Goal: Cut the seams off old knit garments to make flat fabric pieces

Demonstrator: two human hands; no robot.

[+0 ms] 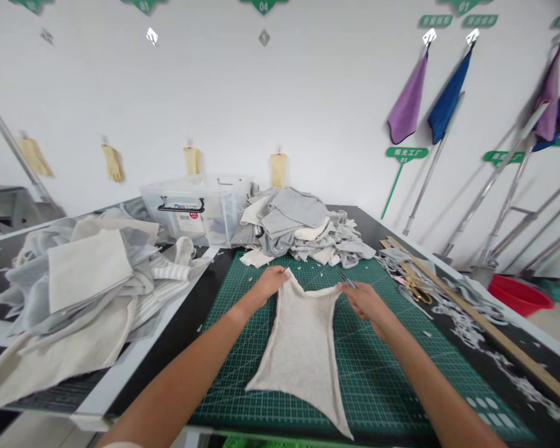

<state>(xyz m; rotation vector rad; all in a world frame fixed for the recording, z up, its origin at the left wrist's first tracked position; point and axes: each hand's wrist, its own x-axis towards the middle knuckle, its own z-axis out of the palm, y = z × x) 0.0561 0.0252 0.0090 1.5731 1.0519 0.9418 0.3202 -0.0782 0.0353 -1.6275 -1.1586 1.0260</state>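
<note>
Head view: hands (269,284) (364,301) in a pinch at cloth's (305,339) top corners, bare mat (378,367) alongside.

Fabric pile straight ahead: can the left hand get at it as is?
Probably yes: nothing bulky separates the left hand from the fabric pile, though it would first have to release the cream cloth.

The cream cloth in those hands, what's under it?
A green gridded mat shows on both sides of the cream cloth. Whatever the cloth covers can't be seen.
</note>
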